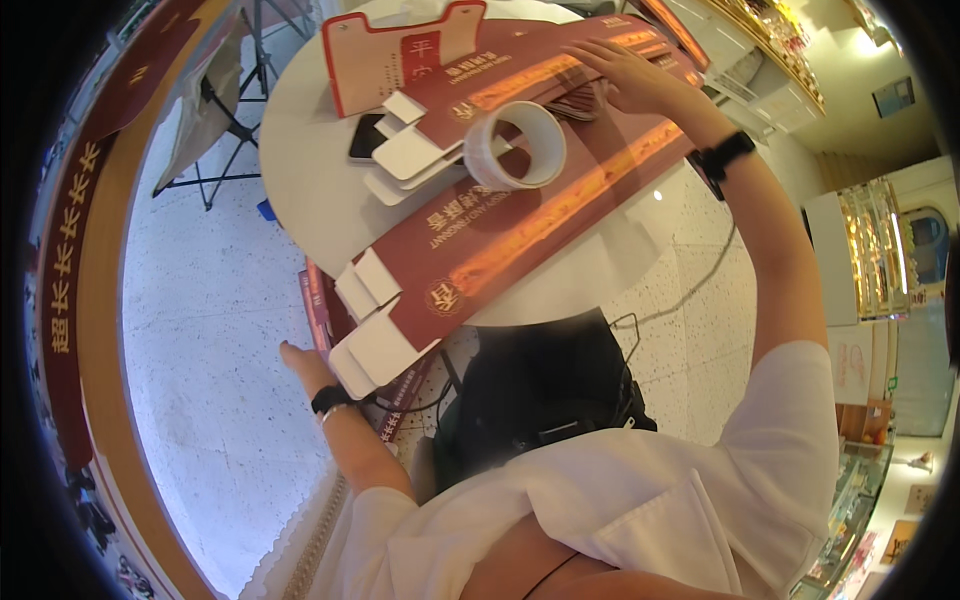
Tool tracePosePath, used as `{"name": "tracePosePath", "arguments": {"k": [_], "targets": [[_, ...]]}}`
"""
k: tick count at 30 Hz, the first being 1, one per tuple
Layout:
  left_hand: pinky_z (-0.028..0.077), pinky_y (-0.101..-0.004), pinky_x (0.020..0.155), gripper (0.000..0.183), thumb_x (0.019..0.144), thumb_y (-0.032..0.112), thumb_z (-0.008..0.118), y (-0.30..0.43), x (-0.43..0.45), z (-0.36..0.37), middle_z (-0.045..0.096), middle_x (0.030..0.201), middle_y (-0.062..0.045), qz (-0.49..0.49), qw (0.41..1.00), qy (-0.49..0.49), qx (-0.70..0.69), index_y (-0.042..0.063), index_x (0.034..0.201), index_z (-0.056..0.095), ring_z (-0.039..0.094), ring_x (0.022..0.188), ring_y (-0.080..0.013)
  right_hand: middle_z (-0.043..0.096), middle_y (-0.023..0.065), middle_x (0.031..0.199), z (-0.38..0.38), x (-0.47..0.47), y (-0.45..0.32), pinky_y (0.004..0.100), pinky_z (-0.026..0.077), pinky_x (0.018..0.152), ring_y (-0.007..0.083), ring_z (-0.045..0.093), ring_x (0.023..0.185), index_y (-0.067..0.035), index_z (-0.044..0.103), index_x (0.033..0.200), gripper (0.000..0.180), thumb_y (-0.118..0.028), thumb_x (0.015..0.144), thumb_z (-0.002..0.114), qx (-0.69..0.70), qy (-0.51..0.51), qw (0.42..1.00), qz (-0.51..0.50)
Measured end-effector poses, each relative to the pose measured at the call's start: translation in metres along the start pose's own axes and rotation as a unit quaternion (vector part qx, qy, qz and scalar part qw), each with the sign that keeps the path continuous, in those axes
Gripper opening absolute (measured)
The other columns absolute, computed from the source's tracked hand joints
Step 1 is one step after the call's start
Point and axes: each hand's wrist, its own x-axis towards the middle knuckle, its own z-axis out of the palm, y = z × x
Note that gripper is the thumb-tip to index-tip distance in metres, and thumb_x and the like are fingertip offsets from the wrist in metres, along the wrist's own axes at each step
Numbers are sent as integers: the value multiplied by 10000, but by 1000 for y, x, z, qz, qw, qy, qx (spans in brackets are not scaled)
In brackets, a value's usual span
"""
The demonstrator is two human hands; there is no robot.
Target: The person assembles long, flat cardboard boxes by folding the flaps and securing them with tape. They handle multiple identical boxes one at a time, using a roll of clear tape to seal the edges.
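A long maroon cardboard box (517,232) with an orange picture strip lies slantwise on the round white table (300,180). Its white end flaps (379,349) stick out past the near left edge. Behind it lies another maroon box (495,82) with white flaps. My right hand (637,79) is spread over the far right part of the boxes, beside a small striped bundle (577,103); contact is unclear. A wide roll of tape (551,146) stands on the boxes. Down left of the table, my left hand (306,367) is near more maroon boxes (316,307); its grip is partly hidden.
A dark phone (366,137) and a red-edged card with writing (405,64) are on the table. A black bag (547,375) sits between me and the table. A cable (697,285) runs over the floor at right. A folding chair (217,112) stands at left.
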Motion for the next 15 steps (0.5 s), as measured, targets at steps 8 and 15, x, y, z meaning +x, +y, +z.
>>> {"name": "tracePosePath", "arguments": {"k": [8,15], "targets": [[344,-371,1052,424,931,155,442,200,-25,-55,437,1375,-147,-180,862,56,-470,3,1327,418,425,1248,-305,446,128,1374,29,17,9,389,410,1004,310,481,1215,-120,244,1457,797,69,752,567,-124,-95,988,8],[370,-381,1035,365,937,202,497,304,-87,-114,550,1252,-142,51,955,-56,-285,9,1246,520,506,1176,-260,658,80,866,56,-4,10,315,508,719,226,663,810,-45,504,1233,417,-76,821,549,-214,130,967,-45]]}}
